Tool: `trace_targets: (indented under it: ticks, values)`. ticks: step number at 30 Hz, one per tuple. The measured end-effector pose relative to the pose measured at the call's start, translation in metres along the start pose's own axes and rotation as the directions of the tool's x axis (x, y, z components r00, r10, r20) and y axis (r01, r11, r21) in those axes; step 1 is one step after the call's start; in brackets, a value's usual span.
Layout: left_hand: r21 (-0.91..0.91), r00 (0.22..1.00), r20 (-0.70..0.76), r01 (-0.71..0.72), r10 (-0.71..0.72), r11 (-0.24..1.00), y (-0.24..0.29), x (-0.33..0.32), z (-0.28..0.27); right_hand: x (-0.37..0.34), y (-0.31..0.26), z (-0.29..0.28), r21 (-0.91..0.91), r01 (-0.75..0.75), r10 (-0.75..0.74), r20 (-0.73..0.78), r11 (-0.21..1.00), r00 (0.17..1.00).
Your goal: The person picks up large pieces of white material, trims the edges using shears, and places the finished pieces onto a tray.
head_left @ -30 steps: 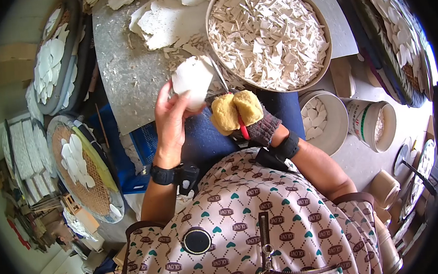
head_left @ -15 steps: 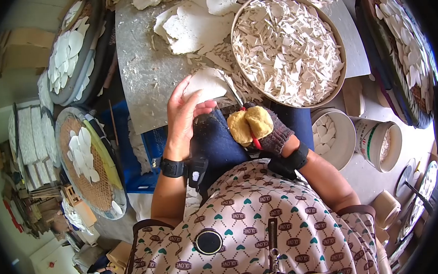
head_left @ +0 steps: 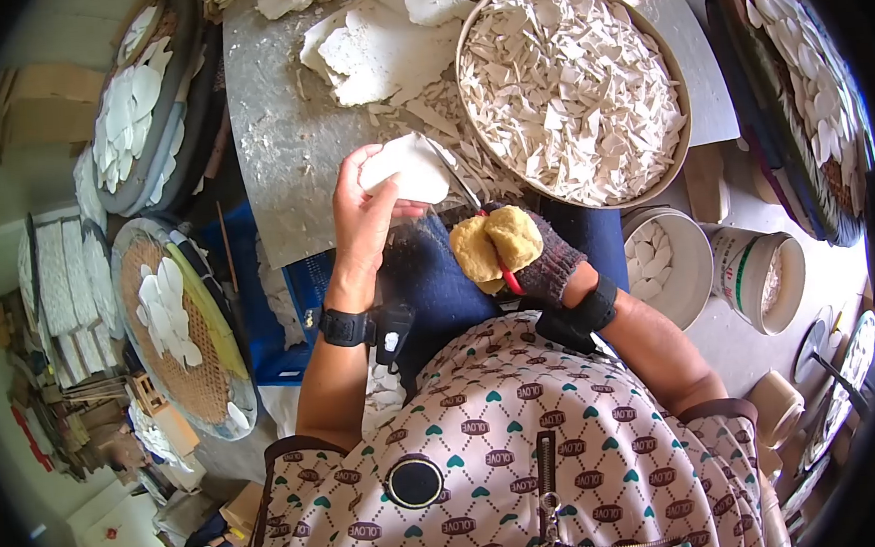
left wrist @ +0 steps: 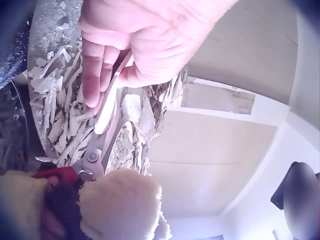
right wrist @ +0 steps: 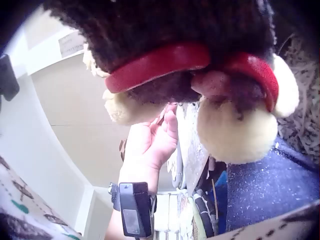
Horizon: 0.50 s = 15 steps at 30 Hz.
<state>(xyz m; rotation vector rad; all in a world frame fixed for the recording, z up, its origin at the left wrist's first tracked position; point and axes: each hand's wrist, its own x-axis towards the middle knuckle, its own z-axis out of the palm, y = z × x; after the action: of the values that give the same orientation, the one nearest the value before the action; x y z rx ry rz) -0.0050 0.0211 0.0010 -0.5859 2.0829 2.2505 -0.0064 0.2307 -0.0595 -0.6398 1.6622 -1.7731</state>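
In the head view the left hand [head_left: 362, 226] pinches a flat white piece [head_left: 413, 170] between thumb and fingers. The gloved right hand [head_left: 547, 257] grips red-handled scissors [head_left: 511, 281], with thick yellow padding [head_left: 496, 245] around the handles. The scissor blades [head_left: 460, 176] lie along the right edge of the white piece. From the left wrist view, the white piece [left wrist: 108, 107] is seen edge-on in the left hand [left wrist: 142, 35], by the blades. The right wrist view has the red handles [right wrist: 160, 64] round the gloved fingers.
A round pan [head_left: 687, 118] full of white scraps stands on a metal sheet [head_left: 280, 153], beside larger white slabs [head_left: 384, 51]. Below at the right are a bucket of white pieces [head_left: 694, 288] and a second bucket [head_left: 733, 270]. Woven trays [head_left: 202, 348] stand at the left.
The view has shifted, so both hands and the pan appear further right than at first. Since half a second ago the white piece has turned in the left hand and shows more of its face.
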Motion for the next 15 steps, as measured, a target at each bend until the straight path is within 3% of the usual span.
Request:
trace_targets:
  ticks: [2, 4, 7, 9, 12, 15]
  values:
    - [-0.026, 1.000, -0.002, 0.012, -0.012, 1.000, -0.003, 0.002, -0.001, -0.002, 0.000, 0.001, 0.019, -0.023, 0.023, -0.007, 1.000, 1.000]
    - [-0.035, 1.000, -0.004, 0.012, -0.013, 0.999, -0.003, 0.002, -0.002, -0.003, -0.006, 0.001, 0.162, -0.100, 0.105, -0.024, 0.982, 0.994]
    - [-0.026, 1.000, -0.005, -0.001, 0.001, 1.000, 0.000, 0.002, -0.001, -0.004, -0.002, 0.000, 0.111, -0.098, 0.103, -0.036, 0.989, 0.994]
    - [-0.024, 1.000, -0.001, -0.007, 0.007, 1.000, 0.002, 0.002, 0.000, -0.002, 0.003, 0.002, 0.088, -0.070, 0.073, -0.024, 0.994, 0.997]
    - [0.066, 0.997, 0.049, -0.062, 0.058, 0.996, 0.005, 0.003, -0.001, 0.002, -0.005, -0.002, -0.120, 0.140, -0.142, -0.003, 0.983, 0.990]
    - [0.140, 0.982, 0.187, -0.052, 0.026, 0.989, 0.007, 0.001, 0.001, 0.005, 0.000, -0.003, -0.005, 0.102, -0.102, -0.035, 0.995, 0.994]
